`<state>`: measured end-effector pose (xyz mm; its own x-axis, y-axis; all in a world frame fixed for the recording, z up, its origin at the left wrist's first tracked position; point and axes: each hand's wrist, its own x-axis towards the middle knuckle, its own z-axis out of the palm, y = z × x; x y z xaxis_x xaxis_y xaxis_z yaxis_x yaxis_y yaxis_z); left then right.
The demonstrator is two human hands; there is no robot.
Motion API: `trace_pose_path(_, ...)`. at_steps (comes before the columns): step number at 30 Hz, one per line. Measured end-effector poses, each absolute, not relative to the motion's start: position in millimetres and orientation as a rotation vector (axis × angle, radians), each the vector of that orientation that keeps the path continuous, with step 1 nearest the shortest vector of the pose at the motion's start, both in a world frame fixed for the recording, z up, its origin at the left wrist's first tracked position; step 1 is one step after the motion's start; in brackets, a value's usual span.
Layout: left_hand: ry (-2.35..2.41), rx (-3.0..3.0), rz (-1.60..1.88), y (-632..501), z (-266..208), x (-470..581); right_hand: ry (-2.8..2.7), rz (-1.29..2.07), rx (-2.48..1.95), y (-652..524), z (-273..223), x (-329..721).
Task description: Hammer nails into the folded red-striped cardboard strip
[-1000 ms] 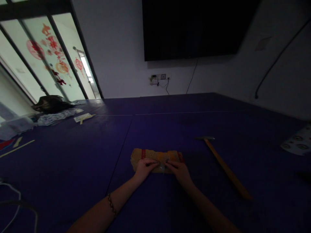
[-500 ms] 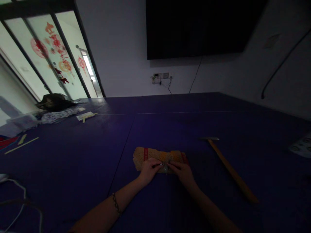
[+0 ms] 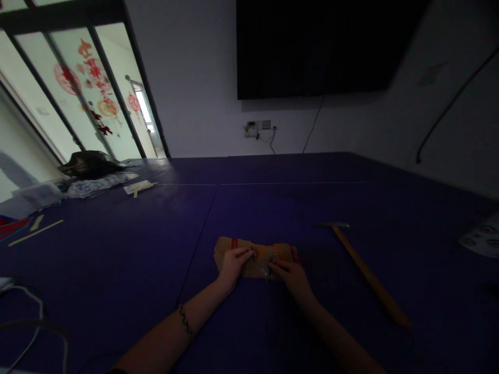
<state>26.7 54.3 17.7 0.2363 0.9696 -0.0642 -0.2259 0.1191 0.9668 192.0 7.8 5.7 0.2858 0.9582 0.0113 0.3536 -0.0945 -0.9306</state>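
Observation:
A flat brown piece (image 3: 257, 267), like cardboard or coarse cloth, lies on the purple table with red bands near both ends and an orange patch in its middle. My left hand (image 3: 233, 265) rests over its left part, thumb and fingertips pinched together near the orange patch; a small dark thing shows at the tips, too small to name. My right hand (image 3: 290, 274) lies at its right part, also pinching, with something dark at the fingertips. Between the hands a small shiny, clear-looking scrap (image 3: 266, 271) lies on the brown piece.
To the right lies a hammer (image 3: 366, 270) with a long wooden handle. White cables (image 3: 39, 306) run along the left front of the purple table (image 3: 175, 228). Farther left are yellow strips (image 3: 37, 232), a dark bag (image 3: 89, 163) and papers; a patterned item (image 3: 483, 236) sits at the right edge.
My left hand has moved slightly left and up, away from the shiny scrap and my right hand. The right hand stays nearly in place. The view has shifted a little.

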Motion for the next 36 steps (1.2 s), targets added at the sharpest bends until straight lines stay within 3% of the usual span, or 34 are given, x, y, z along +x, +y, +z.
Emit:
trace_pose_path(7, 0.766, 0.570, 1.092, 55.6, 38.9, 24.0, -1.043, 1.065, -1.443, 10.2, 22.1, 205.9)
trace_pose_path(13, 0.834, 0.473, 1.041, 59.4, 54.7, 19.4, -1.129, 1.227, -1.363, 14.0, 71.2, 212.6)
trace_pose_path(20, 0.841, 0.474, 1.076, 55.0, 69.3, 20.3, -1.465, 1.040, -1.562, 48.4, 112.0, 160.3)
trace_pose_path(29, 0.907, 0.295, 1.180, 50.8, 62.0, 26.7, -1.740, 0.595, -1.948, 62.1, 115.5, 132.9)
trace_pose_path(36, 0.850, 0.218, 1.193, 50.1, 54.0, 29.3, -1.894, 0.493, -2.018, 56.6, 115.0, 126.6)
